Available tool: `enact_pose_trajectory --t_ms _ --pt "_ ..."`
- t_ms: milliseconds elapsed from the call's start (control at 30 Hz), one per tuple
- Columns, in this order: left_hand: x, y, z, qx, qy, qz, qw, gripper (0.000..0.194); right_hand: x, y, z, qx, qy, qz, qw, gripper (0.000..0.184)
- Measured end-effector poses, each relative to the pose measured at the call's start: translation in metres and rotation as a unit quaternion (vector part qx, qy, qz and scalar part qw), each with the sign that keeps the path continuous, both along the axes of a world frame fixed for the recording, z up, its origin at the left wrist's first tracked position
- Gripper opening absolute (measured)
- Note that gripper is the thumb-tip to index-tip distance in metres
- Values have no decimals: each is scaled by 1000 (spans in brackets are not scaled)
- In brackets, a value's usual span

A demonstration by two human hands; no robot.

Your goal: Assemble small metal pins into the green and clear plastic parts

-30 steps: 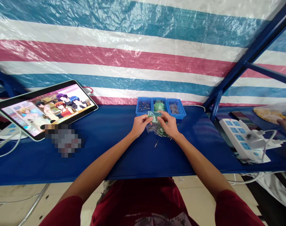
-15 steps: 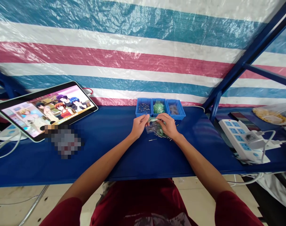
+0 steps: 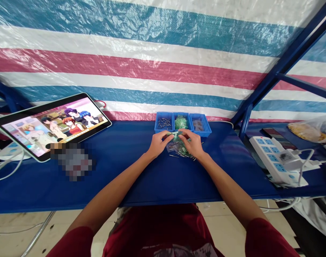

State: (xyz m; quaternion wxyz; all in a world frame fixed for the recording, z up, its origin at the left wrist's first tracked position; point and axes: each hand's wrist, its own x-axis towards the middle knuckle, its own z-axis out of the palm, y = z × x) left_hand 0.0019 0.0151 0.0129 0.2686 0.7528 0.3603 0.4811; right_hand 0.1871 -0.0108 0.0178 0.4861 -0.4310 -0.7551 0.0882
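The 3 bins [image 3: 191, 123] are blue, the packet [image 3: 176, 134] green.

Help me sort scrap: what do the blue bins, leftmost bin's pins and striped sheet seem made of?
Blue bins: probably satin plastic, evenly coloured. Pins: likely shiny metal, from their grey glint. Striped sheet: apparently glossy woven plastic; weave and bright crinkles show.

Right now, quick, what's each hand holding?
Left hand: closed on a small greenish see-through plastic packet.
Right hand: closed on the packet's other side.

Glare on striped sheet [image 3: 136, 34], stretched edges
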Motion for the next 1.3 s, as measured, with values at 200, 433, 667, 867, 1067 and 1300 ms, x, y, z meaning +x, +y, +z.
enact_pose_trajectory --t_ms 200,433,667,867,1067,1300 --pt "-3 2 4 -99 -61 -20 993 37 1 -2 2 41 -20 64 997 35" --pt "3 -4 -1 -81 -9 -6 997 43 1 2 -3 24 -25 47 998 23" --pt "0 -6 5 37 -4 -51 998 32 0 0 3 -25 -29 -16 999 20" --pt "2 -5 -2 -27 -9 -62 998 23 0 1 1 -31 12 -57 998 26" --pt "4 0 0 -180 -200 -95 959 39 2 -3 5 12 -2 23 1000 28" --pt "4 2 2 -190 -203 -115 954 31 1 1 -2 49 -62 44 996 28"
